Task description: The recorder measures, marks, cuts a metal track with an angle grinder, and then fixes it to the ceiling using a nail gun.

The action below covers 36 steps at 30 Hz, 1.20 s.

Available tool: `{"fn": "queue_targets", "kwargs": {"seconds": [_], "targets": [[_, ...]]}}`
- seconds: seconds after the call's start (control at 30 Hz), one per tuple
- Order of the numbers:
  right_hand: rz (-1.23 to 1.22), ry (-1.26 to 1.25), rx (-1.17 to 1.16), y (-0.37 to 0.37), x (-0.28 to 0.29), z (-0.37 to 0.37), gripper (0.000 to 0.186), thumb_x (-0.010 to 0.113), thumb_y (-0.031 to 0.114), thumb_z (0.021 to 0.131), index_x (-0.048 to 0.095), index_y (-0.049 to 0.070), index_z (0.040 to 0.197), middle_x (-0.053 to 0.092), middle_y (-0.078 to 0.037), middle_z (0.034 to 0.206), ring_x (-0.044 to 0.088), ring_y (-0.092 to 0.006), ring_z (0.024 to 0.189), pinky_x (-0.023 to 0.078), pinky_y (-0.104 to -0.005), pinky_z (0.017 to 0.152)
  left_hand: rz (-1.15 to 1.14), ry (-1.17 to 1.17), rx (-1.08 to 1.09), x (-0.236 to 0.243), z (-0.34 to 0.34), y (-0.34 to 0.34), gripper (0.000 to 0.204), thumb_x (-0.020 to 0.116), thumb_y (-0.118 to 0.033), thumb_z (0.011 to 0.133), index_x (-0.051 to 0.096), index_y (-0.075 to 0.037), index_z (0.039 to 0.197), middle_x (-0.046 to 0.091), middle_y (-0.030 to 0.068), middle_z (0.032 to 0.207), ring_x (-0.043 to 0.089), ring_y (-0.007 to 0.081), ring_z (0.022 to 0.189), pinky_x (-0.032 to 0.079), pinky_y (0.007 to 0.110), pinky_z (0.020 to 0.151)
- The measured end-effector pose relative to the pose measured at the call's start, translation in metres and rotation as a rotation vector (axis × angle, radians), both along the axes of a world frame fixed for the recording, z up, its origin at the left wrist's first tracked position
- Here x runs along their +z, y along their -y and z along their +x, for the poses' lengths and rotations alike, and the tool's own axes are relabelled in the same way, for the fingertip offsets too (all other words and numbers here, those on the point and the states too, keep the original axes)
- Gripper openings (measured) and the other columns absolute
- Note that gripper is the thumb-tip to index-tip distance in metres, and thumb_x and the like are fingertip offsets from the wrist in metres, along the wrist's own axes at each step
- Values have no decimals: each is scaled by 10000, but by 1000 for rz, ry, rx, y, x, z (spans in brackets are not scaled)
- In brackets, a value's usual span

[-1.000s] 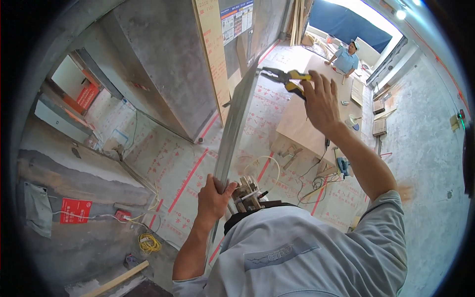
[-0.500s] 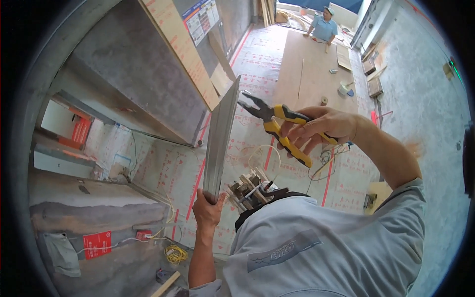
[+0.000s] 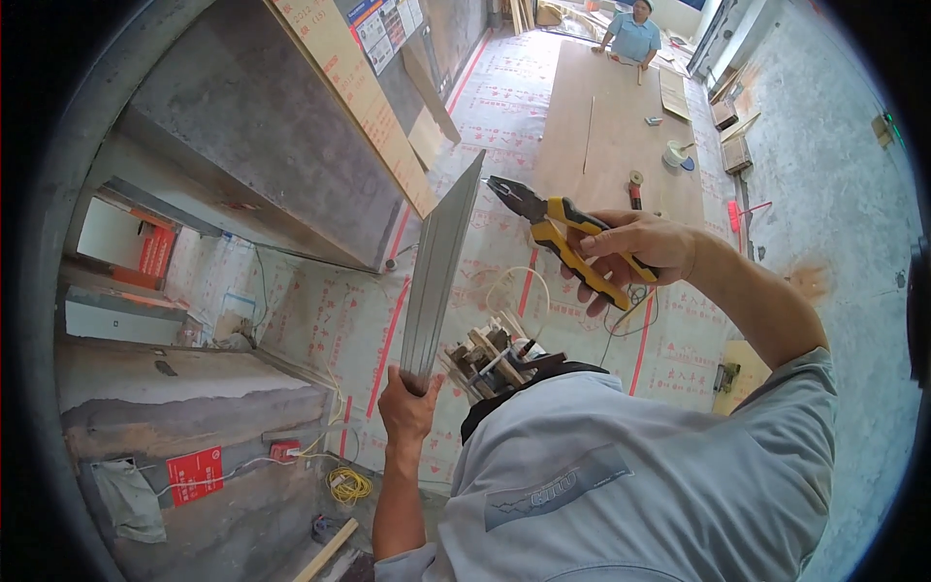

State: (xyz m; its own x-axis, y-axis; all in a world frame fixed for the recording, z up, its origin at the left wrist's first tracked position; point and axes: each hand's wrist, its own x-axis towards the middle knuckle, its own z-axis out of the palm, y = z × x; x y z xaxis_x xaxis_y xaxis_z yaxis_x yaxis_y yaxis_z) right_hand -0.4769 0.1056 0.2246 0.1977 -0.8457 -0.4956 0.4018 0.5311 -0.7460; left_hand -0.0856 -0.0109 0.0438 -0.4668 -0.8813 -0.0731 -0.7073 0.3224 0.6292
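Note:
My left hand [image 3: 407,407] is closed round the lower end of a long grey metal profile [image 3: 433,281], held upright at a slant. In my right hand [image 3: 635,254] are yellow-and-black pliers [image 3: 531,213], fingers wrapped about the handles. Their head sits just right of the profile's upper part, with the tips very close to it; whether they touch is hard to tell. At my waist, below the pliers, is a pouch full of tools and wooden pieces [image 3: 495,359].
A co-worker [image 3: 630,41] leans at the far end of a large plywood table [image 3: 572,107]. A tall board [image 3: 359,97] stands at the left wall. A coiled yellow cable [image 3: 347,485] lies low left, and a pale hose [image 3: 529,272] loops over the covered floor.
Since a second ago my right hand and the pliers have come lower and turned in my grip. The profile's angle and the camera's view have shifted slightly.

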Motion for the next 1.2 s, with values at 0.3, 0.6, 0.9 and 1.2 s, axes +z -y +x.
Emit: {"fn": "queue_targets", "kwargs": {"seconds": [0.3,0.6,0.9,1.2], "targets": [[12,5,-18,0,1,3,302,558,223,1041,467,27,1251,629,-169,1081,707,-251,847,619,-407,713,12,30,-6,-10,3,-1,581,868,-424,777,485,-27,960,664,143,684,681,369,658,523,461,622],[47,52,-81,-3,-23,26,258,568,220,1045,452,91,1235,609,-126,967,639,-209,732,578,-391,642,78,-20,9,-10,-3,-5,578,867,-418,780,500,-37,1012,672,169,705,688,414,704,526,483,633],[14,66,-127,24,-21,57,279,580,328,1045,506,63,1090,600,-78,897,634,-179,673,552,-364,554,74,-68,71,-38,-7,-11,597,855,-437,800,458,-33,989,646,143,685,678,384,671,515,472,616],[-15,50,-58,19,-17,51,376,599,392,1024,534,68,1202,659,-108,1094,703,-210,953,616,-403,763,57,-104,43,-29,-1,-7,799,857,-425,814,469,158,1200,572,93,662,530,209,580,479,383,598]]}}
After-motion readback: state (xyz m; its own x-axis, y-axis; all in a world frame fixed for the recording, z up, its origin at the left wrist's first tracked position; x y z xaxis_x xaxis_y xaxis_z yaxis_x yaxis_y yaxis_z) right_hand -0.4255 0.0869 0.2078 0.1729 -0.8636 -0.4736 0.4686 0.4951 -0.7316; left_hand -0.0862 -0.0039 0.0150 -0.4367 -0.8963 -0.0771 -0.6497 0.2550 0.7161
